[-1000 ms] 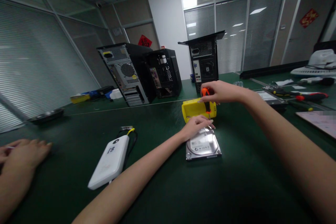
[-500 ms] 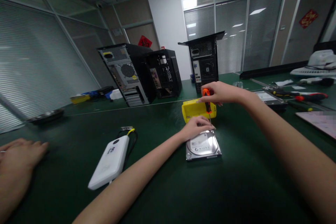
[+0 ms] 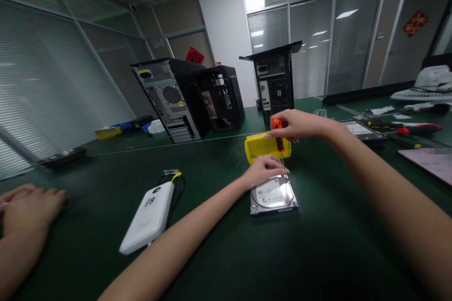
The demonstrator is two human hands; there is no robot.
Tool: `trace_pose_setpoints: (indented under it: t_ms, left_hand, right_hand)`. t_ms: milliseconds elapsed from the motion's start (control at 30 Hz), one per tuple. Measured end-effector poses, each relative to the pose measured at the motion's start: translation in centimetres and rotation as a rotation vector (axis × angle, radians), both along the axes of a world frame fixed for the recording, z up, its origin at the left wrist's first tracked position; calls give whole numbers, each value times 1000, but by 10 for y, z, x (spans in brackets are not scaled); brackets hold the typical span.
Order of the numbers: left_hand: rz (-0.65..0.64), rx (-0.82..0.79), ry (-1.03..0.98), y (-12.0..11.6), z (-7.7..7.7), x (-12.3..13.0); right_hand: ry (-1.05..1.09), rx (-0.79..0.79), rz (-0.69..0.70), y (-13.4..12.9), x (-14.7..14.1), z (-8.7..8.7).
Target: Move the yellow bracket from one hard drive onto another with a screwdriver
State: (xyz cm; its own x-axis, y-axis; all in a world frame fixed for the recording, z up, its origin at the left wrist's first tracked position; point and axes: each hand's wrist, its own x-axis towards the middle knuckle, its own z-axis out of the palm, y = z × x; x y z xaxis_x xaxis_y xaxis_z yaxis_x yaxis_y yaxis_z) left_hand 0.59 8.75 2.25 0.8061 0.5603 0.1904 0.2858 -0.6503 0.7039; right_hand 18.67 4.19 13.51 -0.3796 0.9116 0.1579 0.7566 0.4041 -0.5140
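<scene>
A silver hard drive (image 3: 273, 194) lies flat on the green table, label side up. My left hand (image 3: 263, 170) rests on its far left part, fingers curled over it and fingertips beside the screwdriver's tip. In my right hand (image 3: 291, 123) is a screwdriver (image 3: 278, 137) with an orange and black handle, gripped from above. Its shaft points down, nearly upright, to the far right corner of the drive; the fingertips partly hide where the tip meets it. Just behind the drive and my hands sits a yellow tray (image 3: 252, 146), partly covered by them.
A white power bank (image 3: 150, 216) with a cable lies left of my left forearm. Another person's hand (image 3: 33, 207) rests at the far left. Computer cases (image 3: 187, 99) stand behind, with another tower (image 3: 277, 82) to their right. Pliers (image 3: 420, 129) and another drive (image 3: 362, 130) lie at right.
</scene>
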Motion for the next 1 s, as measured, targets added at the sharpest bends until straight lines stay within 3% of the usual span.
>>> trace_pose_setpoints:
  t_ms: [600,733,1000]
  left_hand:
    - [-24,44,-29,4,-6,1]
    - [-33,45,-47,4,-6,0]
    - [-43,58,-46,4,-7,0]
  right_hand:
    - [62,-20,-9,1,-1,-1]
    - [81,-23,44,2,0,0]
    - [28,79,72,1,1,-2]
